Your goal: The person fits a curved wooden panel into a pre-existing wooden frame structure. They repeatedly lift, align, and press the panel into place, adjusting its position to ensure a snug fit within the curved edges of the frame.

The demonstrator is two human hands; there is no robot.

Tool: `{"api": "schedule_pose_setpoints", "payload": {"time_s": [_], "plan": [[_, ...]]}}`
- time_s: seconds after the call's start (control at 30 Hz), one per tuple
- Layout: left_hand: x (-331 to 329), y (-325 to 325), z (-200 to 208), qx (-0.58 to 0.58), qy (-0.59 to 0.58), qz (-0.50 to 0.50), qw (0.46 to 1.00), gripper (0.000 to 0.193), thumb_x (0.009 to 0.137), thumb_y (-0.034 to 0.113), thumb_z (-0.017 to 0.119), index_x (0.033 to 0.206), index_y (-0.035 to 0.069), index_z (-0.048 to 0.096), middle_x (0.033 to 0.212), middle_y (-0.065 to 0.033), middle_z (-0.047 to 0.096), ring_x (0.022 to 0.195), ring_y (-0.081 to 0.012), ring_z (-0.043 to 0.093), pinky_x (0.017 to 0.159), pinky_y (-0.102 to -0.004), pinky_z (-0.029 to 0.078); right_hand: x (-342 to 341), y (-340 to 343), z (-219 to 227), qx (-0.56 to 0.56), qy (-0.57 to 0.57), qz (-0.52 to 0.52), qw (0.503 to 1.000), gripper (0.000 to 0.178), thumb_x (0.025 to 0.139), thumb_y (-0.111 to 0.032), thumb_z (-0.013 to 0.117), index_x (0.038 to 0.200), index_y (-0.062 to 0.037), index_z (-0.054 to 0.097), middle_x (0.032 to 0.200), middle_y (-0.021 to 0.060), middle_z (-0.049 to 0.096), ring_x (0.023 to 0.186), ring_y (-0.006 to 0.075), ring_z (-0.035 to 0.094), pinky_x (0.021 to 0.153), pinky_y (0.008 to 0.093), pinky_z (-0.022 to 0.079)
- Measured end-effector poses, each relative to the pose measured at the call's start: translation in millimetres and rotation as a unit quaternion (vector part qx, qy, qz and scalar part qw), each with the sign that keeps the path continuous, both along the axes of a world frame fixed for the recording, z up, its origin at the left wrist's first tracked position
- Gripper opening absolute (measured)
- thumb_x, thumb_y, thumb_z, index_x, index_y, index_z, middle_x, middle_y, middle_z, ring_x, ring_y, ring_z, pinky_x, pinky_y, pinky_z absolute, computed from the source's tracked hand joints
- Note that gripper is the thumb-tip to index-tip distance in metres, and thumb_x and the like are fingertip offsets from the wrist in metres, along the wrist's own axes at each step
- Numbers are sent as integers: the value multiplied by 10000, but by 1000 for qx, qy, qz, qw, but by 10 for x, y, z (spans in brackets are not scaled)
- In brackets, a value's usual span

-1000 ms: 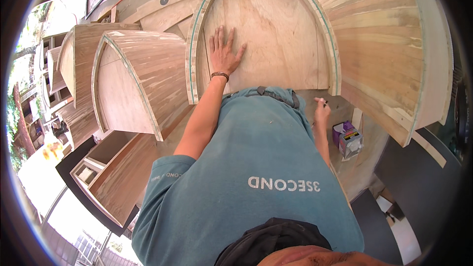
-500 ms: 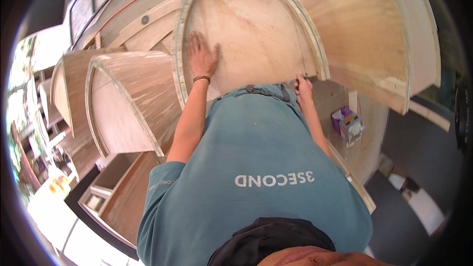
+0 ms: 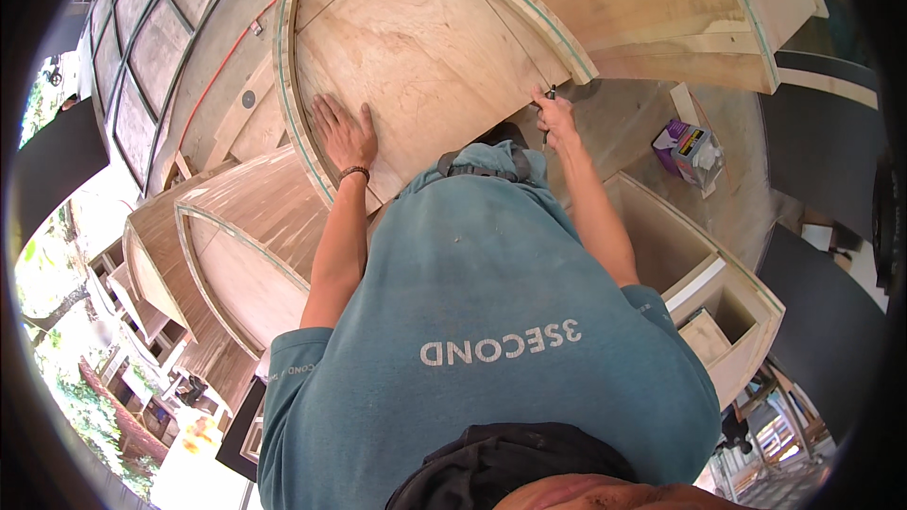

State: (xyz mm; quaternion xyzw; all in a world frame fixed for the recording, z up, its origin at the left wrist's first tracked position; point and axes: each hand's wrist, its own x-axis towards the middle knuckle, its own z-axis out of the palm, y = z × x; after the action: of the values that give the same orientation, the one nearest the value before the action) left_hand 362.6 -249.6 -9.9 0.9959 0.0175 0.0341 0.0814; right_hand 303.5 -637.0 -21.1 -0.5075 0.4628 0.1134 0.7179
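A pale plywood panel (image 3: 406,57) with a curved, pointed outline stands in front of my body, its raised wooden rim (image 3: 283,47) marked by a green line. My left hand (image 3: 348,140) rests flat on the panel near its left rim, fingers stretched out. At the panel's lower right corner, my right hand (image 3: 557,118) is closed around a thin, dark, pen-like tool (image 3: 552,93). One end of the tool sticks up above the fingers and the other points down; its exact kind is too small to make out.
More curved wooden cabinets stand to the left (image 3: 255,269) and far right (image 3: 661,9). A purple and grey box (image 3: 688,153) sits on the floor at right. Beside my right arm is an open wooden cabinet (image 3: 661,236). A red cord (image 3: 213,85) runs along the floor at far left.
My view has shifted, and the panel appears further left and more tilted. My right hand has turned, so the tool in it shows more plainly. My left hand remains flat on the panel.
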Motion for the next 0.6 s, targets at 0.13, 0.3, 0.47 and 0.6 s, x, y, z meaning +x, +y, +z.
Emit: {"api": "schedule_pose_setpoints", "payload": {"time_s": [0.13,0.3,0.47,0.6], "plan": [[-85,34,-22,6,0,-8,1000,858,1021,576,338,1550,-77,169,1630,-256,169,1529,-361,138,1250,-458,114,6,28,47,-7,12,-4,1000,395,905,-284,781,717,-181,450,604,-92,378,443,25,290,398,232,240],[-176,-4,31,9,11,11,1000,860,1018,586,336,1562,-54,154,1640,-235,158,1534,-345,130,1249,-457,115,11,17,-27,-21,22,-6,1000,345,909,-294,775,764,-166,490,613,-90,399,446,28,294,398,233,243],[-329,7,37,13,7,31,999,848,1015,574,362,1567,-39,162,1645,-221,156,1534,-337,134,1248,-464,115,-32,41,-153,-11,-20,-22,999,351,891,-322,790,879,-118,505,623,-80,381,450,35,309,390,240,247],[-531,-3,10,-7,-5,41,999,825,1015,544,391,1561,-40,186,1643,-223,165,1530,-345,147,1244,-472,123,-26,119,-59,-29,-14,-26,999,349,899,-342,780,935,-112,520,684,-71,424,459,35,334,390,228,250]]}}
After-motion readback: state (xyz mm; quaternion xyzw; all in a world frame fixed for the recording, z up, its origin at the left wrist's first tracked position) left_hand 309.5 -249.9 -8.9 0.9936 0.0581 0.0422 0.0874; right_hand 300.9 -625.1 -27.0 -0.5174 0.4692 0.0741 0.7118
